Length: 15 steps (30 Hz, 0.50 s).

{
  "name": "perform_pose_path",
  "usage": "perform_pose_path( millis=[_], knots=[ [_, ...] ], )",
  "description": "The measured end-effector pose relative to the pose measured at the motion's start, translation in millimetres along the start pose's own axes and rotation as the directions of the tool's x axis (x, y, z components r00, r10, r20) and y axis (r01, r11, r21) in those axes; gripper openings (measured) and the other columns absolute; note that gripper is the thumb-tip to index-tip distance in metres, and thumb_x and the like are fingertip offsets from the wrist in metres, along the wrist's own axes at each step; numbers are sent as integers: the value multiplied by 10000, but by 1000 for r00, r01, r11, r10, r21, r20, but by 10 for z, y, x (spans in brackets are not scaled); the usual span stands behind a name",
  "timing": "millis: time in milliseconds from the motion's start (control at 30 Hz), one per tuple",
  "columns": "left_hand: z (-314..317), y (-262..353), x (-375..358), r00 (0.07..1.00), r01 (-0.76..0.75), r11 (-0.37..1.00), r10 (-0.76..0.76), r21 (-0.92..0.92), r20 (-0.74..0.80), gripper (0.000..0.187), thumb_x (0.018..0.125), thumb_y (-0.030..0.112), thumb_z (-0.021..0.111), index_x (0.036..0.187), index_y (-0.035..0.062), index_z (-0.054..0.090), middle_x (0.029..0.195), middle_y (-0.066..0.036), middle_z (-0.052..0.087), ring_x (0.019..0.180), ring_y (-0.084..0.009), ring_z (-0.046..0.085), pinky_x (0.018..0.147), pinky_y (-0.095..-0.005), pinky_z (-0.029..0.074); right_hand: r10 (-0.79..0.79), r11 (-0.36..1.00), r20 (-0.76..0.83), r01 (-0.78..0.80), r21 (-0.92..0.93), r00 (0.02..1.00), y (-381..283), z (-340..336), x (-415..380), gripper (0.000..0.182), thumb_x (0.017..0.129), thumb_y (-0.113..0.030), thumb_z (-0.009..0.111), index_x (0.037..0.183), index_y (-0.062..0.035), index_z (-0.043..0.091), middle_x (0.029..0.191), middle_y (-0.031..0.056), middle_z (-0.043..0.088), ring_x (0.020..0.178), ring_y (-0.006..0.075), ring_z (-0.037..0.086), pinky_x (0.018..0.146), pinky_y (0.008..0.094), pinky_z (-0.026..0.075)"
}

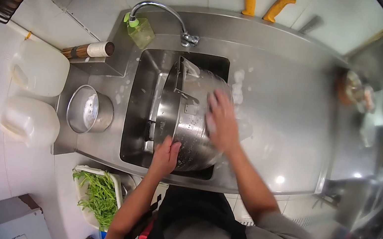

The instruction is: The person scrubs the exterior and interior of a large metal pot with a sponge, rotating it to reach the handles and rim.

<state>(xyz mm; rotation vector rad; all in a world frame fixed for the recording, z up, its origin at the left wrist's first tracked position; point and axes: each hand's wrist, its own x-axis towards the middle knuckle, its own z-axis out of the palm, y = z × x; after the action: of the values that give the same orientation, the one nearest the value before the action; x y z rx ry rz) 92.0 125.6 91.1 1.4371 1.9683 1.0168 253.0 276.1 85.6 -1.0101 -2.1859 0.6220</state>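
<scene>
A large steel pot [192, 129] lies tilted on its side in the sink [144, 102], its opening facing left. My left hand [164, 155] is closed on the pot's rim at the near side, thumb on the outside. My right hand [221, 119] rests against the pot's outer wall near its base, slightly blurred; whether something is under the palm is hidden. Water drops and a little foam show on the pot. Above the sink arches a chrome faucet [164, 7].
A green-topped soap bottle [141, 33] stands behind the sink. To the left are a small steel pot [102, 113], a brush [90, 49] and two white jugs [31, 119]. Leafy greens [99, 197] fill a white basket below. Foam lies on the steel counter [282, 119].
</scene>
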Motion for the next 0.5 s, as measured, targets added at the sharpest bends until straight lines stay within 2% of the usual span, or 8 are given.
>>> perform_pose_path(
  millis=[67, 133, 233, 300, 333, 400, 433, 500],
  knots=[
    [-10, 21, 53, 1000, 20, 1000, -20, 6, 2, 207, 969, 210, 522, 908, 18, 477, 740, -251, 571, 704, -508, 522, 613, -556, 383, 2, 999, -8, -3, -46, 1000, -157, -64, -114, 497, 896, -174, 566, 1366, -38, 478, 1474, 188, 393, 1365, 392, 354, 1135, 483, 278],
    [-37, 90, 33, 1000, -9, 999, 9, -33, 4, 194, 971, 205, 512, 922, 20, 481, 738, -244, 573, 701, -505, 524, 610, -555, 379, 5, 999, 64, -3, -33, 998, -127, -75, -105, 501, 886, -178, 574, 1363, -54, 487, 1474, 182, 392, 1366, 387, 358, 1139, 482, 274],
    [-48, 84, 27, 1000, 5, 999, -4, -51, 29, 186, 971, 198, 504, 927, 18, 484, 730, -238, 574, 702, -503, 526, 610, -551, 379, 46, 990, 148, -65, 128, 988, 450, 151, 646, 439, 975, -219, 439, 1391, -85, 479, 1478, 161, 416, 1368, 328, 384, 1132, 419, 296],
    [-9, 43, 11, 1000, -16, 1000, 16, -5, 4, 189, 972, 198, 504, 928, 14, 483, 722, -237, 571, 703, -500, 528, 609, -547, 379, 211, 927, 414, -316, 204, 886, 669, 225, 1193, 453, 1007, -302, 384, 1379, -67, 489, 1456, 161, 446, 1350, 312, 413, 1125, 398, 306],
    [4, 42, 14, 998, -45, 999, 46, 30, -33, 193, 972, 197, 504, 929, 11, 482, 715, -237, 568, 703, -497, 529, 607, -544, 379, 218, 924, 411, -322, 204, 885, 652, 252, 1118, 453, 1007, -302, 384, 1379, -67, 489, 1456, 161, 446, 1350, 312, 413, 1125, 398, 306],
    [-21, 46, 38, 999, -37, 999, 37, -9, -3, 205, 970, 199, 512, 918, 4, 474, 715, -244, 564, 710, -495, 529, 605, -538, 383, 127, 982, 185, -149, 112, 974, 517, 271, 851, 444, 999, -294, 384, 1352, -54, 505, 1419, 181, 472, 1321, 352, 425, 1104, 439, 333],
    [-19, 35, 37, 1000, -6, 1000, 7, -30, 20, 208, 971, 198, 511, 914, 3, 469, 718, -246, 565, 713, -495, 529, 605, -535, 387, 38, 998, 0, -38, 49, 999, 246, 162, 528, 425, 965, -239, 455, 1344, -54, 508, 1396, 177, 486, 1306, 354, 436, 1097, 439, 340],
    [-20, 53, 27, 999, 31, 998, -29, -61, 34, 210, 971, 197, 511, 909, 2, 465, 720, -249, 565, 717, -495, 528, 604, -532, 391, 75, 997, -85, -76, -9, 994, -276, 43, -76, 528, 829, -60, 584, 1350, -56, 492, 1443, 198, 417, 1330, 410, 392, 1111, 483, 312]
  ],
)
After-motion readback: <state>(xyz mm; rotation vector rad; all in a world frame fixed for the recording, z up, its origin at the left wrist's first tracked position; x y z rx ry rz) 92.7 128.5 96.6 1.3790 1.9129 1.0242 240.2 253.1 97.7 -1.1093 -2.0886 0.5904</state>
